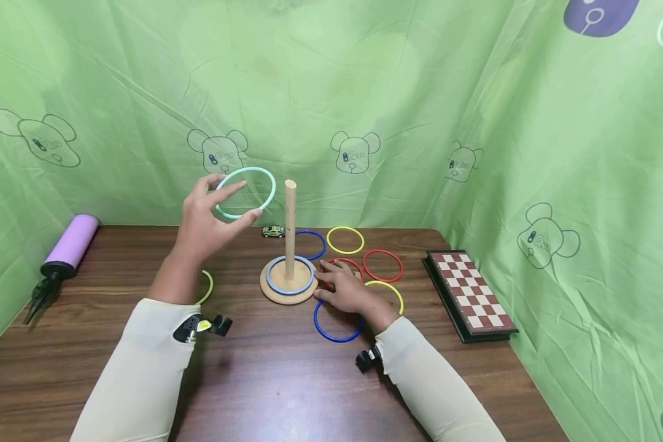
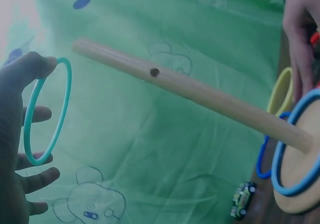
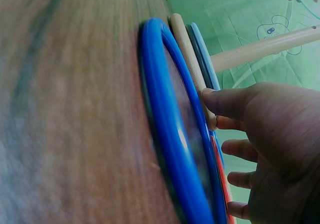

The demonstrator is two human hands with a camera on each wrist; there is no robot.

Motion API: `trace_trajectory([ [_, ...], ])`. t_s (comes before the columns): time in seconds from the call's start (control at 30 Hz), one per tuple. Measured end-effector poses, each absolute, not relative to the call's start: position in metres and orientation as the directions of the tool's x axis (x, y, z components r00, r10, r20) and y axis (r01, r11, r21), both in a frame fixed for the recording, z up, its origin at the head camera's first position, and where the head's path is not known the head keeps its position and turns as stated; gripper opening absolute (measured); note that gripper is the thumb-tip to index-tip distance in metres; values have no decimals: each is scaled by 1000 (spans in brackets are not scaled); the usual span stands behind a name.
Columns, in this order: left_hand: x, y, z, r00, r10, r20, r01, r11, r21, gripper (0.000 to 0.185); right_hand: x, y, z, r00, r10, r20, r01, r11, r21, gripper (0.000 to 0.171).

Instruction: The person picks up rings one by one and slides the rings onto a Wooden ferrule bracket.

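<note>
A turquoise ring (image 1: 273, 190) is pinched between the thumb and fingers of my left hand (image 1: 207, 212), raised to the left of the peg's top. The wooden peg stand (image 1: 290, 227) stands upright on the table, with a light blue ring (image 1: 274, 286) lying around the peg on its round base. My right hand (image 1: 345, 288) holds the right edge of that base, its thumb (image 3: 225, 102) against the rim and the index finger partly hidden behind it. Under and beside this hand lie a red ring (image 1: 349, 260) and a dark blue ring (image 1: 337, 339).
Right of the stand lie another red ring (image 1: 401, 264), yellow rings (image 1: 345, 228) and a second dark blue ring (image 1: 323, 239). A toy car (image 1: 273, 231) sits behind the stand. A chessboard (image 1: 469, 291) is at the right, a purple pump (image 1: 72, 242) at the left. Green cloth (image 1: 287, 92) hangs behind.
</note>
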State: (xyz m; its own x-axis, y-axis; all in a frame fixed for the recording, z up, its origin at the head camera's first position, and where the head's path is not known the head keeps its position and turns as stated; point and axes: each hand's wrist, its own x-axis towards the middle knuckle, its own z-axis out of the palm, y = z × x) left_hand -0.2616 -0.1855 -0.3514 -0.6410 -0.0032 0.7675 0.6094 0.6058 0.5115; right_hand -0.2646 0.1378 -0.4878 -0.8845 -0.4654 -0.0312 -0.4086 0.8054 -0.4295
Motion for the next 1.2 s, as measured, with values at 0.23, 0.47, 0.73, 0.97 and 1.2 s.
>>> trace_trajectory([
  [0.23,-262,-179,-333,-637,11,771,614,611,499,57,-264,138,-489,-887,-462,-32,-405,808,-427,55],
  [0.47,-260,-167,-318,-637,29,771,626,603,494,60,-263,138,-488,-885,-465,-36,-407,808,-426,56],
  [0.73,-259,-151,-322,-677,94,730,617,614,492,67,-263,138,-489,-884,-466,-29,-410,805,-429,55],
  [0.97,-259,-152,-351,-714,155,683,589,660,466,76,-265,137,-488,-878,-478,-21,-425,799,-426,55],
  [1.2,-257,-153,-386,-772,163,614,546,664,510,84,-265,138,-487,-878,-478,-14,-424,791,-441,55],
])
